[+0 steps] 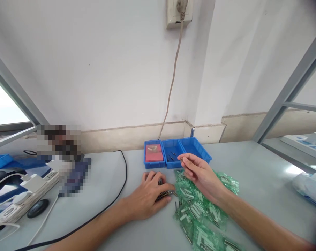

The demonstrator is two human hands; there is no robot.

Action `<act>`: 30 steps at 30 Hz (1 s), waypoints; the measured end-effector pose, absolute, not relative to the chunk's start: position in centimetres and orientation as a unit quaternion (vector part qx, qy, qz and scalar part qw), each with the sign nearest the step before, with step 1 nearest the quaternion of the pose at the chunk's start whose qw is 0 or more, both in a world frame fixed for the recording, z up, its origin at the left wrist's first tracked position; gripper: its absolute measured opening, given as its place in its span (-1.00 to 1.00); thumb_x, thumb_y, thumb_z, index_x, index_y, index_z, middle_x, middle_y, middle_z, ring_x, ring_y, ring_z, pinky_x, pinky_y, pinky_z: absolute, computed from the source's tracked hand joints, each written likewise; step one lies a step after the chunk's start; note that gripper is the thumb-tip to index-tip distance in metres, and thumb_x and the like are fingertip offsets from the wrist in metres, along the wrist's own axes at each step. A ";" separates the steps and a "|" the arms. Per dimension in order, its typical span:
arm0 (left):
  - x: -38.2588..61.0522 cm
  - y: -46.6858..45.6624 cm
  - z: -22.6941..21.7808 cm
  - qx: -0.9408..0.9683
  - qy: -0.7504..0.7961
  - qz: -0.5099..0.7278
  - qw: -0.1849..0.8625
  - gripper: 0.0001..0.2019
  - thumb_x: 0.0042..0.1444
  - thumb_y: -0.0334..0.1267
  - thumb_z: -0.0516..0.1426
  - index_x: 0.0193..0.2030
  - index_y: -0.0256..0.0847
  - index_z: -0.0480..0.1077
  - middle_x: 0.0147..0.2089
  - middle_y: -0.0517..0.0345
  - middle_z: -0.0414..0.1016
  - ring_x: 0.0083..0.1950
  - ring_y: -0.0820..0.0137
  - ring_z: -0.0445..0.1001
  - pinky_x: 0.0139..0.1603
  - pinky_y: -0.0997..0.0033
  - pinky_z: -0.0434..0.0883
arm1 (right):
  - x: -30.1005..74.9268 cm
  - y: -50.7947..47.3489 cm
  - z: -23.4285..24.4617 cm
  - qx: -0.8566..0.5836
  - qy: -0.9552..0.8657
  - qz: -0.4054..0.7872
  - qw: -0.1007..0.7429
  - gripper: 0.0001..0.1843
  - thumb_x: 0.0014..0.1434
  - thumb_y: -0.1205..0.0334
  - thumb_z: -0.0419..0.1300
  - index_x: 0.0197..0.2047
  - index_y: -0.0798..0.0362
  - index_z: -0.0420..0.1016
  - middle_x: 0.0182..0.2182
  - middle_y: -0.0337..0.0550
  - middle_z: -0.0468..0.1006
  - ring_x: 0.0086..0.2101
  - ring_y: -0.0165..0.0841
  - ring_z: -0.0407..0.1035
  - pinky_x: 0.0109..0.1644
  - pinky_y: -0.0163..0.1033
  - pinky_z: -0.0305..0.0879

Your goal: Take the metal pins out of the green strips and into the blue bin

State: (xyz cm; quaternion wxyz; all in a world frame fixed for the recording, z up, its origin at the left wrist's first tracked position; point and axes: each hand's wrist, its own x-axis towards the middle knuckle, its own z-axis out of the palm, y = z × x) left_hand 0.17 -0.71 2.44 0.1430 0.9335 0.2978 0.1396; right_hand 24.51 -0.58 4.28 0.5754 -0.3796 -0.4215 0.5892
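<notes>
My left hand (144, 197) rests palm down on the table, its fingers curled around a bunch of thin dark metal pins (163, 196). Some pin ends stick out between thumb and forefinger. Raised over the front of the blue divided tray, my right hand (197, 170) pinches a small metal pin (181, 159), mostly hidden by the fingertips. A few similar pins lie in the middle compartment of the blue tray (182, 164). Green plastic bags (197, 205) with metal pins and white pieces lie beneath and beside my right forearm.
A red sheet with a small clear bag fills the left blue bin (145, 153). A black cable (105, 209) crosses the table on the left, near a power strip (40, 190) and a black mouse-like object (38, 208). Grey metal frame posts (280, 108) stand at both sides.
</notes>
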 end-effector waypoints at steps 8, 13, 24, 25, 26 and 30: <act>0.2 -1.2 1.9 0.923 0.316 0.157 0.157 -0.80 0.48 -0.16 0.14 0.17 0.07 0.48 0.08 0.08 0.38 0.08 0.18 0.30 0.19 0.09 0.22 | 24.3 -1.1 4.4 -0.385 -0.412 0.598 0.569 -0.62 0.20 -0.10 0.49 -0.10 0.02 0.68 -0.33 -0.22 0.41 -0.49 -0.50 0.06 -0.44 -0.31 0.02; 0.2 -1.2 1.7 0.921 0.316 0.169 0.154 -0.82 0.47 -0.15 0.16 0.14 0.05 0.49 0.08 0.08 0.38 0.07 0.19 0.31 0.18 0.12 0.23 | 24.8 -0.2 3.5 -0.406 -0.462 0.555 0.560 -0.61 0.23 -0.13 0.45 -0.05 -0.02 0.67 -0.28 -0.18 0.49 -0.47 -0.46 0.12 -0.41 -0.28 0.06; 0.2 -1.2 1.7 0.925 0.308 0.172 0.144 -0.82 0.47 -0.17 0.15 0.15 0.05 0.46 0.09 0.07 0.38 0.08 0.16 0.31 0.19 0.07 0.24 | 24.8 -0.2 3.4 -0.410 -0.526 0.511 0.543 -0.65 0.22 -0.10 0.46 -0.13 -0.04 0.60 -0.36 -0.25 0.47 -0.44 -0.39 0.24 -0.36 -0.24 0.18; 0.2 -1.2 1.7 0.925 0.308 0.172 0.144 -0.82 0.47 -0.17 0.15 0.15 0.05 0.46 0.09 0.07 0.38 0.08 0.16 0.31 0.19 0.07 0.24 | 24.9 -0.2 3.5 -0.411 -0.525 0.510 0.543 -0.64 0.23 -0.12 0.45 -0.11 -0.04 0.60 -0.35 -0.24 0.48 -0.44 -0.38 0.25 -0.36 -0.24 0.19; 0.1 -1.2 1.7 0.925 0.307 0.172 0.144 -0.81 0.46 -0.17 0.15 0.15 0.04 0.46 0.09 0.07 0.38 0.08 0.16 0.31 0.18 0.08 0.24 | 25.0 -0.1 3.6 -0.413 -0.525 0.510 0.542 -0.62 0.23 -0.14 0.44 -0.10 -0.04 0.60 -0.33 -0.22 0.50 -0.43 -0.38 0.26 -0.35 -0.24 0.20; 0.1 -1.0 1.6 0.925 0.305 0.173 0.148 -0.81 0.46 -0.18 0.15 0.16 0.02 0.44 0.10 0.06 0.39 0.09 0.15 0.31 0.16 0.08 0.26 | 25.3 0.1 3.8 -0.422 -0.525 0.509 0.536 -0.58 0.26 -0.21 0.39 -0.11 -0.01 0.63 -0.33 -0.19 0.52 -0.45 -0.39 0.23 -0.38 -0.25 0.17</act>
